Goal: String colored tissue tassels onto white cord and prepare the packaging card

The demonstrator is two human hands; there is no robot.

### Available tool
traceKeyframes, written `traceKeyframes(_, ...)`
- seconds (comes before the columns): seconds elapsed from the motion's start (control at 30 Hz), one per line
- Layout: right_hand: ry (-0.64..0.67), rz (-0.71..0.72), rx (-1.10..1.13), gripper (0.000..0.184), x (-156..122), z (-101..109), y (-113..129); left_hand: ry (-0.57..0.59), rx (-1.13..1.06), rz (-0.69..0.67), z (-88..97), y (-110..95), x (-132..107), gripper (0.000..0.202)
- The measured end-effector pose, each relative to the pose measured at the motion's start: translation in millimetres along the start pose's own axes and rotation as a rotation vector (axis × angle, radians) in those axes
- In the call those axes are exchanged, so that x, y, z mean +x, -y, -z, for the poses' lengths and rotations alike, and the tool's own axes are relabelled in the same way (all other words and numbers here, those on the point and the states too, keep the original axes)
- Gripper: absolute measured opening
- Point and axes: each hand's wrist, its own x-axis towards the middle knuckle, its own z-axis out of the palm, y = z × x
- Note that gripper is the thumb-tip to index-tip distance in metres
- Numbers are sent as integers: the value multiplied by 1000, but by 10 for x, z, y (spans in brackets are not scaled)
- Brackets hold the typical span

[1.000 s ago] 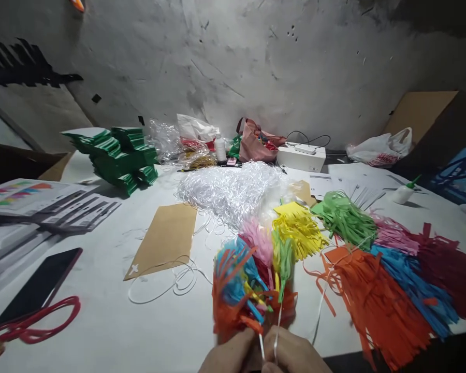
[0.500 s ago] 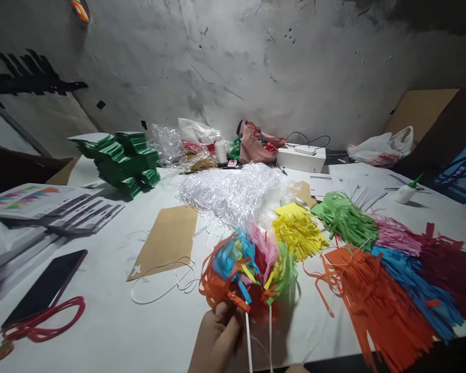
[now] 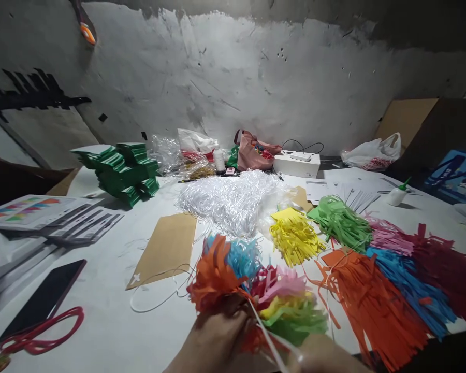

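Observation:
At the front of the table, a bunch of fringed paper tassels (image 3: 215, 272) in orange, blue, dark red, pink, yellow and green fans out to the right. My left hand (image 3: 217, 331) is closed around its gathered base, and the tassels partly hide the fingers. From that base a white string (image 3: 266, 334) runs down to the right. My right hand (image 3: 326, 355), blurred at the bottom edge, has its fingers pinched on this string. Close by on the right lie loose fringed tassels: a yellow one (image 3: 295, 235), a green one (image 3: 339, 220) and an orange one (image 3: 376, 300).
A heap of white string (image 3: 233, 199) lies mid-table behind a brown card (image 3: 165, 248). To the left are a phone (image 3: 42, 300) with a red cord and stacked green paper pieces (image 3: 124, 173). A glue bottle (image 3: 396, 194) stands at the right.
The paper bunch has tipped and spread toward the right in my left hand. My right hand has come up from the bottom edge, and the string now slants to it.

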Motion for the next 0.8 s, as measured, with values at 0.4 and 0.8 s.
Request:
traceKeyframes(0.4, -204, -36, 364, 39, -334, 405, 234, 84, 289, 54, 325, 173, -259, 67)
traceKeyframes(0.8, -70, -73, 202, 41, -201, 304, 659, -94, 345, -126, 379, 200, -116, 32)
